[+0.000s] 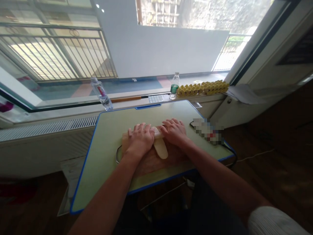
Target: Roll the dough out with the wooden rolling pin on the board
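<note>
A long, flat oval of pale dough (160,150) lies on a wooden cutting board (151,164). Across its upper part runs a short white rolling pin (158,134), and only its middle shows between my hands. My left hand (141,138) rests over the pin's left end, with its fingers curved forward and the thumb near the dough. Over the right end lies my right hand (173,131), its fingers bent round the pin. Both palms hide the pin's ends. The board's metal handle (118,154) sticks out at the left.
The board sits on a light green table (105,138) with a blue rim. At its right lies a blurred-out object (207,130) with a dark strap. Along the windowsill stand two plastic bottles (102,94) (174,86) and yellow egg cartons (202,88).
</note>
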`<state>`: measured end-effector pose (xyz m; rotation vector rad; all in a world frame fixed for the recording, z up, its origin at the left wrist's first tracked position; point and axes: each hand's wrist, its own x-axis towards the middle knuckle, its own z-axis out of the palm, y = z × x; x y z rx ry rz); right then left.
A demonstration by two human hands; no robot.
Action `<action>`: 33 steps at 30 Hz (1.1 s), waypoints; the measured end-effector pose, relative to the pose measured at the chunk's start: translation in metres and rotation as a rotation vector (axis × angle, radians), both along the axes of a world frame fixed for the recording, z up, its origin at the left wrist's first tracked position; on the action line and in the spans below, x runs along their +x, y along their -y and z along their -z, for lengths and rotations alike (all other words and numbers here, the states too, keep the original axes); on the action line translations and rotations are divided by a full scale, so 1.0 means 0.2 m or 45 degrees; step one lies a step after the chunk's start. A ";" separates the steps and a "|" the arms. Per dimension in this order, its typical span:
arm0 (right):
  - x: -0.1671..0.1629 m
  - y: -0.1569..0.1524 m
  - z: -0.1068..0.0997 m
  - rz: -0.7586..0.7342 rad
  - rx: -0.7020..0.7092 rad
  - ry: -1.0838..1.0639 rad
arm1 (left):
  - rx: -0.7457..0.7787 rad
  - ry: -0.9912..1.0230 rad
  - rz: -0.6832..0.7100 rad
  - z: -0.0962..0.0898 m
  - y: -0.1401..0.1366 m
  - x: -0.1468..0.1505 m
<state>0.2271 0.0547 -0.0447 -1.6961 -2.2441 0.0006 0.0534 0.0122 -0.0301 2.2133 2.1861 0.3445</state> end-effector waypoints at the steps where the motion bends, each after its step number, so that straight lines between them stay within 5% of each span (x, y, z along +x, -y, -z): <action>1: 0.00 0.00 0.00 0.005 -0.010 -0.002 | 0.001 0.009 0.005 0.00 0.01 0.00; 19: 0.11 0.10 -0.06 -0.254 -0.089 -0.068 | 0.124 0.040 -0.262 0.02 0.12 0.04; 33: 0.08 0.22 0.01 -0.004 -0.061 -0.091 | 0.098 0.023 -0.119 0.00 0.11 0.02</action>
